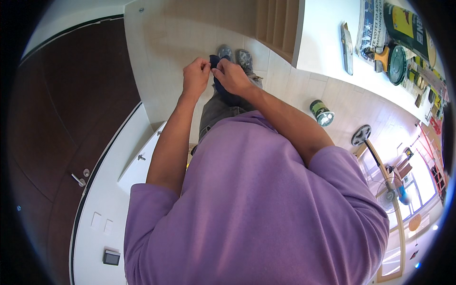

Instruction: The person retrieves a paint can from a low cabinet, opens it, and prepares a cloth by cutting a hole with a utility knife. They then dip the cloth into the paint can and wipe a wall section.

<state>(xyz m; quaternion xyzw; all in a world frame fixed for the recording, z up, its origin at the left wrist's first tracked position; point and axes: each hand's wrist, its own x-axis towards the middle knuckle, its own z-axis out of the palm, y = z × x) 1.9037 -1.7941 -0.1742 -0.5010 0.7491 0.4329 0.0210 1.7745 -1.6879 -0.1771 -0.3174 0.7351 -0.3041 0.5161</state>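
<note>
Cloth (pixel 213 61), dark navy and soft-looking, bunched ahead of purple short-sleeved shirt (pixel 256 190), long axis seemingly running back toward shirt. Your left hand (pixel 194 75) pinches left edge; right hand (pixel 232 78) overlaps it, nearer, fingertips gripping.

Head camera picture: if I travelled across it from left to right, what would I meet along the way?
Door lever handle → small wall-mounted screen → person's left hand → person's right hand → green can on the floor → grey knife-like tool → round green lid.
</note>
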